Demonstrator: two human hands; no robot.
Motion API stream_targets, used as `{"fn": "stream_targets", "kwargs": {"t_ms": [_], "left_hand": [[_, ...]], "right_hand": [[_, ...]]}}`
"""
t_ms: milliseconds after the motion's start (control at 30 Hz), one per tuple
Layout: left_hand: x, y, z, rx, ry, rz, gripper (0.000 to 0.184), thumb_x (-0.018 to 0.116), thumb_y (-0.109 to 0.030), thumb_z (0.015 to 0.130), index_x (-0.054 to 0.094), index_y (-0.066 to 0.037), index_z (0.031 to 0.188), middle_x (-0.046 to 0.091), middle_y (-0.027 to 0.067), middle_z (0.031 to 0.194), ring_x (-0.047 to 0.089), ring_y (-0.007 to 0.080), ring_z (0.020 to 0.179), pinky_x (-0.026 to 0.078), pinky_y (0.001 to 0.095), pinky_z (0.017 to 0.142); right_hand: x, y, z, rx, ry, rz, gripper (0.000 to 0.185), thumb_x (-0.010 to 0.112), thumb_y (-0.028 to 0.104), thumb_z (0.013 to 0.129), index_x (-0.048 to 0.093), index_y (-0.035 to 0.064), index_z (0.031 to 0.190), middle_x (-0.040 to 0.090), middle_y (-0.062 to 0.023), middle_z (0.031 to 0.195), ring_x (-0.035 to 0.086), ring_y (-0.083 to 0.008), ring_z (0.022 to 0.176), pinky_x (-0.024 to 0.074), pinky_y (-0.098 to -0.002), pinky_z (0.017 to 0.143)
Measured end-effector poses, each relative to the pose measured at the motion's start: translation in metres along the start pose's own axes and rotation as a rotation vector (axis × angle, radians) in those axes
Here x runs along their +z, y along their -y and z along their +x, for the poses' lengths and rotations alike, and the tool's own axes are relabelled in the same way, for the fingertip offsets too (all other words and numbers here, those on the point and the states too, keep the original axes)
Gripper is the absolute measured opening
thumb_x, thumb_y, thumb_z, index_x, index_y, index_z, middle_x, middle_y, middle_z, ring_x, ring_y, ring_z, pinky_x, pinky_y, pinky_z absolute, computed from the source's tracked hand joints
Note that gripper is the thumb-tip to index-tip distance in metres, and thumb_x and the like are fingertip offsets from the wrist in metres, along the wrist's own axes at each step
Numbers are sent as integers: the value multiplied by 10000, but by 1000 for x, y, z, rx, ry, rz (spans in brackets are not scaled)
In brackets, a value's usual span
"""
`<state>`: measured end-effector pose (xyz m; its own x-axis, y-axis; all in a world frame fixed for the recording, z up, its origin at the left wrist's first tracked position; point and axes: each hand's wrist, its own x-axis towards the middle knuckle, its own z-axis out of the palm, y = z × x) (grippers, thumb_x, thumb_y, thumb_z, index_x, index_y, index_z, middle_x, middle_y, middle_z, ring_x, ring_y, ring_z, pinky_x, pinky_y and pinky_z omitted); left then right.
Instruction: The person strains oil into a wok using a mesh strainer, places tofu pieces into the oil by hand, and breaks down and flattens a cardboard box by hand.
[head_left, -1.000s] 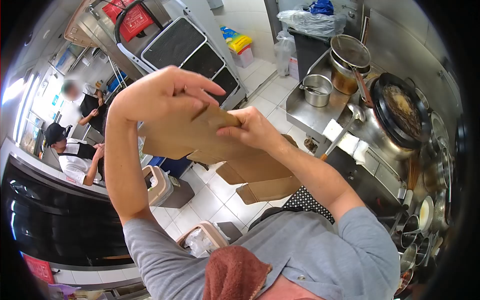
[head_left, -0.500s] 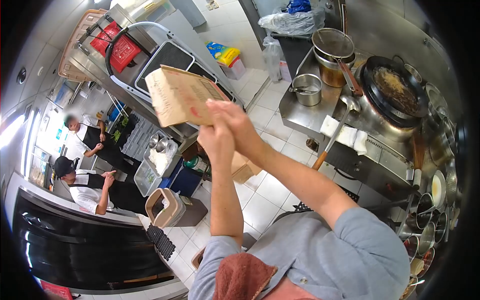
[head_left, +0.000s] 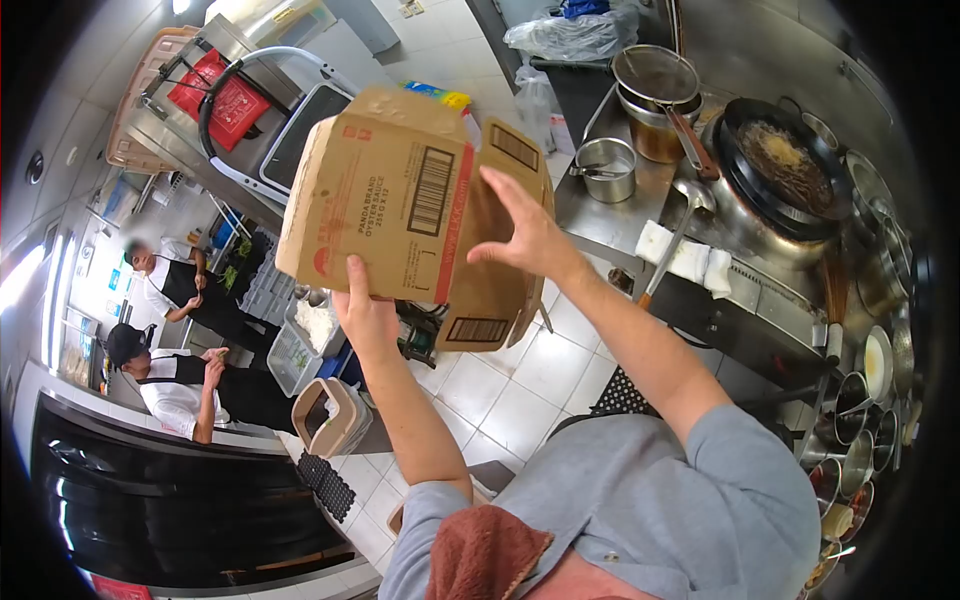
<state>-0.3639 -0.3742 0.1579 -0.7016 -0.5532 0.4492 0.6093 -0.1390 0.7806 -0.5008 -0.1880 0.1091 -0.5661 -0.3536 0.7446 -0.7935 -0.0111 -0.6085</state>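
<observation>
Fingers point(head_left: 356, 272) of the left hand point(head_left: 368, 322) grip a flat-sided brown cardboard box point(head_left: 385, 200); the right hand point(head_left: 533, 238) spreads wide before angular flaps point(head_left: 514, 150), contact unclear.

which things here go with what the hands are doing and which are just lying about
Seemingly part of the job:
- box
- left hand, gripping it
- right hand, spread beside it

Seemingly just about, untouched:
- ladle
- strainer
- pot
- white cloth
- stepladder
</observation>
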Motion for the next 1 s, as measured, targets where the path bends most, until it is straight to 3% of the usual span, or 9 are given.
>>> {"fn": "stream_targets", "kwargs": {"t_ms": [167, 267, 433, 533, 600, 733, 767, 833, 1000], "left_hand": [[-3, 4, 15, 75, -6, 55, 382, 516, -218, 993, 441, -1, 1299, 565, 103, 1228, 580, 183, 1082, 495, 310, 881], [0, 10, 20, 87, -5, 152, 355, 519, -236, 995, 481, 4, 1254, 592, 97, 1185, 586, 154, 1041, 488, 286, 859], [3, 14, 29, 74, 73, 190, 326, 532, -238, 992, 521, 22, 1188, 619, 77, 1126, 585, 119, 991, 480, 270, 820], [-3, 16, 30, 150, 96, 616, 412, 583, -240, 957, 490, 47, 1237, 609, 151, 1177, 593, 219, 1047, 472, 349, 889], [3, 12, 16, 261, 19, 1414, 638, 676, -327, 872, 424, 34, 1334, 520, 273, 1288, 517, 369, 1170, 404, 439, 991], [-43, 49, -11, 17, 147, 1674, 922, 734, -492, 765, 307, -39, 1445, 333, 356, 1405, 330, 479, 1298, 317, 467, 1062], [-51, 68, -17, 40, 170, 1430, 892, 727, -457, 794, 297, -30, 1449, 467, 308, 1320, 457, 399, 1230, 384, 434, 1013], [-76, 109, -23, -428, 186, 924, 803, 727, -417, 817, 371, 4, 1400, 590, 214, 1184, 580, 274, 1064, 461, 368, 907], [-86, 172, -53, -672, 541, 725, 415, 665, -291, 902, 590, 33, 1150, 662, 67, 1014, 587, 111, 906, 474, 270, 803]], "right_hand": [[-15, -8, 15, -66, -97, -279, 1073, 801, 539, 640, 312, 2, 1429, 346, -243, 1449, 357, -374, 1342, 326, -421, 1101], [-11, 4, 14, -41, -103, -154, 984, 797, 481, 690, 336, -5, 1412, 489, -252, 1333, 475, -382, 1250, 392, -418, 1041], [-1, -9, 6, 324, 17, 520, 474, 742, 214, 813, 559, -39, 1169, 691, -134, 989, 662, -203, 888, 508, -310, 810], [1, -7, -1, 432, -65, 587, 345, 729, 141, 823, 599, -39, 1087, 683, -104, 1001, 631, -135, 876, 499, -274, 783], [6, -24, -5, 490, -160, 605, 344, 730, 133, 820, 597, -36, 1089, 682, -105, 999, 631, -143, 875, 496, -279, 787], [11, -61, -44, 782, -447, 824, 321, 718, 105, 822, 593, -27, 1086, 669, -116, 1027, 614, -165, 931, 477, -312, 828], [14, -71, -59, 787, -477, 813, 321, 718, 105, 822, 593, -27, 1086, 669, -116, 1027, 614, -165, 931, 477, -312, 828], [22, -91, -96, 1029, -587, 943, 309, 698, 101, 836, 582, -27, 1093, 649, -132, 1071, 588, -183, 998, 457, -346, 871], [24, -117, -166, 1201, -751, 727, 338, 703, 96, 826, 573, -16, 1116, 639, -138, 1093, 578, -203, 1027, 449, -369, 883]]}}
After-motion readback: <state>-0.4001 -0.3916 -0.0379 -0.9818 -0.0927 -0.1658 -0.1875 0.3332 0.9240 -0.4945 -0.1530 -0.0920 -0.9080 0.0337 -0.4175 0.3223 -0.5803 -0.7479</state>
